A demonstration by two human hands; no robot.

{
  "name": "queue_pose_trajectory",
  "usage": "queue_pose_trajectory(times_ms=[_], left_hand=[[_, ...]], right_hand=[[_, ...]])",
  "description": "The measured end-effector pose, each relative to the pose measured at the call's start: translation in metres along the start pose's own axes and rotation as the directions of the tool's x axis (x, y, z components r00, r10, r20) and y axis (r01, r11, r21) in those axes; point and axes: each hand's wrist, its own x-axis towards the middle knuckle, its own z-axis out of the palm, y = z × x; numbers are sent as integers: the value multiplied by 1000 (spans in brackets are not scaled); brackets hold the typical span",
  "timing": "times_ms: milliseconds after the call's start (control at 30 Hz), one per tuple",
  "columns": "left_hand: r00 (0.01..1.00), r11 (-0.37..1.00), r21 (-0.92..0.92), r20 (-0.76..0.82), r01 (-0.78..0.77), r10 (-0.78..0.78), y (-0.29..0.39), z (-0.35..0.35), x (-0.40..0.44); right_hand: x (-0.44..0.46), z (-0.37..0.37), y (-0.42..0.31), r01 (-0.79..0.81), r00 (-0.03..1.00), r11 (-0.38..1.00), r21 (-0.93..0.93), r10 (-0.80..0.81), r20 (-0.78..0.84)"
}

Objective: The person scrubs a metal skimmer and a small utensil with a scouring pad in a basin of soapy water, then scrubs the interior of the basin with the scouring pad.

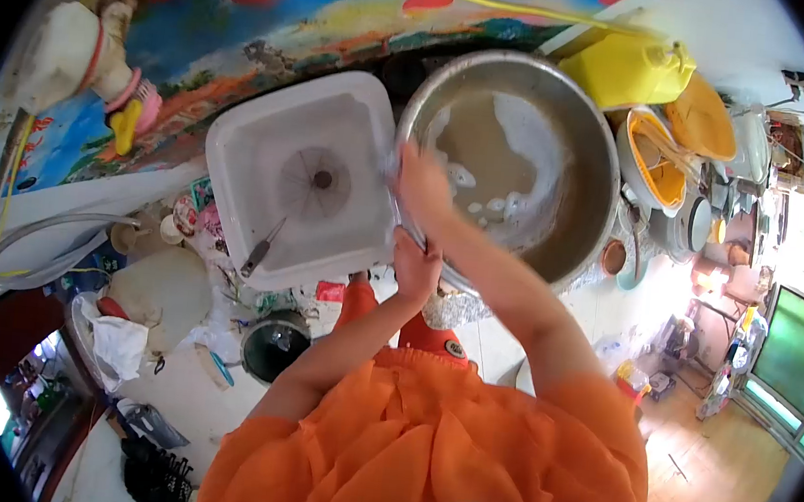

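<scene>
My left hand (417, 270) is closed around the lower end of a thin, greyish strip-like object (410, 225), whose kind I cannot make out. Just above it, my right hand (423, 188), smeared by motion, is closed at the object's upper part. Both hands are where the rims of two basins meet. To the left is a white square basin (238, 155) with a round, thin-wired disc (309, 195) with a dark hub inside it. A dark-handled screwdriver (256, 255) lies near its lower left corner. On the right, a large metal basin (599, 220) holds murky, foamy water (497, 149).
A yellow jerrycan (623, 71) and orange-and-white containers (654, 158) stand beyond the metal basin. A dark bucket (276, 345) is on the floor at lower left. A pipe with a yellow tap (126, 125) runs down the painted wall.
</scene>
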Motion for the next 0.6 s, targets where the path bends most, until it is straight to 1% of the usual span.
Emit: queue_pose_trajectory(times_ms=[33, 67, 100, 167, 200, 233, 267, 300, 333, 367, 433, 467, 500, 533, 567, 600], left_hand=[[996, 995, -54, 19, 85, -84, 2, -2, -4], [990, 988, -73, 45, 136, -133, 9, -5, -4], [995, 994, -54, 26, 100, -98, 9, -2, -2], [999, 999, 2, 36, 37, -37, -2, 1, -14], [992, 990, 66, 18, -124, 123, -32, 14, -21], [983, 983, -8, -16, -183, 183, -55, 32, -21], [973, 971, -73, -51, -229, 226, -76, 47, -24], [995, 985, -153, 49, -79, 88, -40, 27, -26], [988, 976, -204, 147, 83, -53, -2, 6, -28], [991, 984, -169, 126, 58, -37, -4, 7, -35], [999, 995, -99, 40, -24, 28, -2, 13, -28], [980, 944, 264, 27, -199, 199, -23, 15, -31], [992, 997, 7, 104, -71, 70, -23, 4, -36], [980, 965, -251, 199, 79, -28, -18, -3, -36], [949, 844, -487, 305, 225, -77, -13, -5, -28], [909, 856, -403, 383, 325, -165, -12, -17, -15]], right_hand=[[49, 5, 2, -201, 979, 978, 56, 200, 31], [82, 8, 4, -379, 925, 919, 109, 375, 56], [82, 9, 1, -380, 925, 915, 137, 370, 90], [51, 1, -11, -426, 902, 886, 184, 401, 159], [18, -10, -19, -414, 890, 892, 180, 356, 285], [-13, -11, -20, -228, 946, 970, 87, 199, 257], [-31, -10, -16, -37, 965, 999, -10, 39, 260], [-16, -9, -12, -129, 959, 990, 48, 113, 261], [12, -6, -9, -234, 942, 966, 110, 197, 273], [35, -1, -4, -333, 916, 927, 173, 275, 292], [84, 10, 1, -434, 901, 885, 170, 424, 92], [80, 11, -2, -406, 914, 880, 247, 390, 111], [67, 6, 1, -383, 924, 869, 314, 358, 136], [59, 0, 7, -349, 937, 858, 376, 316, 148], [40, 1, 15, -313, 950, 828, 466, 266, 165], [14, 2, 20, -278, 960, 787, 551, 214, 179]])
